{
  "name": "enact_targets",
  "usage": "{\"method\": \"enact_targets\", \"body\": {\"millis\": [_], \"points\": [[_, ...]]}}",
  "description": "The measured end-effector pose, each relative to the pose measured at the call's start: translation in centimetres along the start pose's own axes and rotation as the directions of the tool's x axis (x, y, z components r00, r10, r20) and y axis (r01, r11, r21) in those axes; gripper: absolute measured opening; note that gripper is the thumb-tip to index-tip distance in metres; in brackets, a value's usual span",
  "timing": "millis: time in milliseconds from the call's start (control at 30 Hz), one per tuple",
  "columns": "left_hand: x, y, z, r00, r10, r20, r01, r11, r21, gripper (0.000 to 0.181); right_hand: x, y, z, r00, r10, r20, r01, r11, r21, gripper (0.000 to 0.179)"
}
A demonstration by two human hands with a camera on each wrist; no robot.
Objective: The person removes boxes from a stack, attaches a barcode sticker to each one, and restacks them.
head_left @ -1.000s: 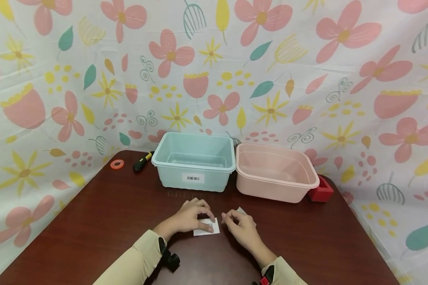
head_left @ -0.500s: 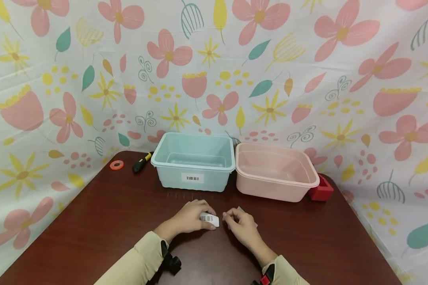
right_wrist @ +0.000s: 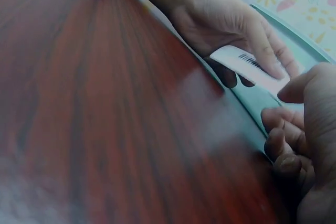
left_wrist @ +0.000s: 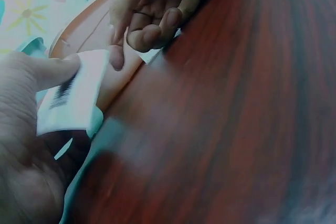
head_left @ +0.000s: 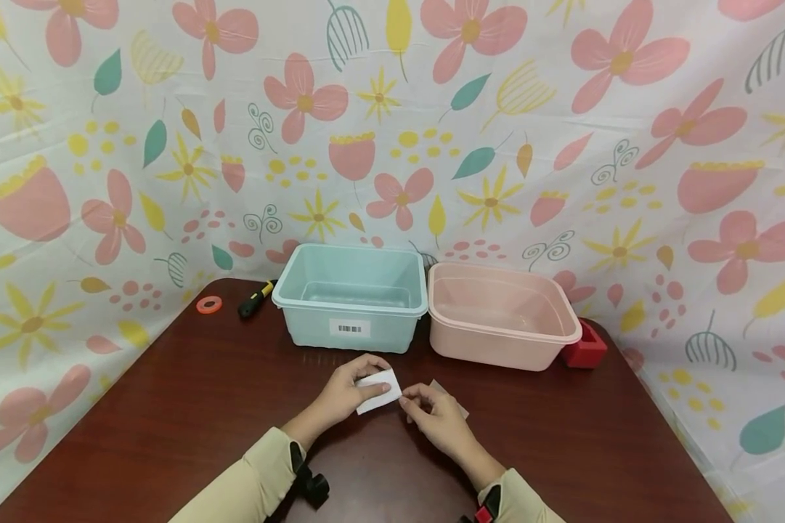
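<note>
My left hand [head_left: 348,398] holds a white barcode label [head_left: 385,387] between thumb and fingers, raised off the table. From the head view its visible side looks blank; the printed barcode shows in the left wrist view, on the label face [left_wrist: 79,95] near the thumb. My right hand [head_left: 441,421] is at the label's right corner, its thumb and index tips close around that corner with the other fingers curled. Whether they pinch it is unclear. A pale piece of paper [head_left: 454,404] shows behind the right hand, partly hidden by it.
A light blue bin [head_left: 349,330] with a barcode label on its front stands at the back, beside a pink bin [head_left: 497,352]. A red holder [head_left: 586,352] is at right. An orange tape roll [head_left: 209,304] and a yellow-black tool [head_left: 256,299] lie back left.
My left hand has lifted the label from the table and turned it so its blank side faces the head camera. The label's corner has come to my right fingertips; the right hand barely moved.
</note>
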State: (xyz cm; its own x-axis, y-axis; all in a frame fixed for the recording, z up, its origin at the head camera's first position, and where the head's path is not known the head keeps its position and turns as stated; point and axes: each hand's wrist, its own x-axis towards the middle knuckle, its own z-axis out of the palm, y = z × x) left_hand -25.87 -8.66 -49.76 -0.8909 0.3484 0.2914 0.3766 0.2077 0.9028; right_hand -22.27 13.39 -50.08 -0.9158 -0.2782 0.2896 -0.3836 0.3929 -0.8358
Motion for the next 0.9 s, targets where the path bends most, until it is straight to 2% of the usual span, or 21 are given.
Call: {"method": "enact_targets", "body": {"millis": [100, 200, 400, 567, 733, 900], "points": [[0.05, -0.02, 0.12, 1.000, -0.017, -0.002, 0.017, 0.997, -0.072, 0.025, -0.08, -0.05, -0.03, 1.000, -0.016, 0.022, 0.014, 0.998, 0.057, 0.015], [0.11, -0.02, 0.25, 1.000, -0.007, -0.001, 0.007, 0.996, -0.088, 0.021, -0.14, -0.22, -0.13, 1.000, -0.002, 0.029, -0.001, 0.995, 0.104, 0.014], [0.30, 0.32, 0.44, 1.000, 0.011, -0.012, -0.011, 1.000, -0.029, 0.015, 0.09, -0.44, -0.42, 0.999, 0.013, 0.031, -0.017, 0.988, 0.156, 0.012], [0.25, 0.56, 0.41, 1.000, 0.005, 0.021, -0.006, 1.000, 0.020, 0.014, 0.04, -0.21, -0.44, 0.999, -0.010, 0.032, 0.004, 0.985, 0.174, 0.012], [-0.05, 0.67, 0.11, 0.996, 0.072, 0.052, -0.073, 0.997, 0.023, 0.012, -0.08, 0.11, -0.31, 0.998, -0.051, 0.046, 0.040, 0.975, 0.218, 0.013], [-0.47, 0.74, -0.23, 0.982, 0.173, 0.078, -0.173, 0.985, -0.001, 0.013, -0.28, 0.22, -0.25, 0.995, -0.070, 0.067, 0.052, 0.970, 0.237, 0.011]]}}
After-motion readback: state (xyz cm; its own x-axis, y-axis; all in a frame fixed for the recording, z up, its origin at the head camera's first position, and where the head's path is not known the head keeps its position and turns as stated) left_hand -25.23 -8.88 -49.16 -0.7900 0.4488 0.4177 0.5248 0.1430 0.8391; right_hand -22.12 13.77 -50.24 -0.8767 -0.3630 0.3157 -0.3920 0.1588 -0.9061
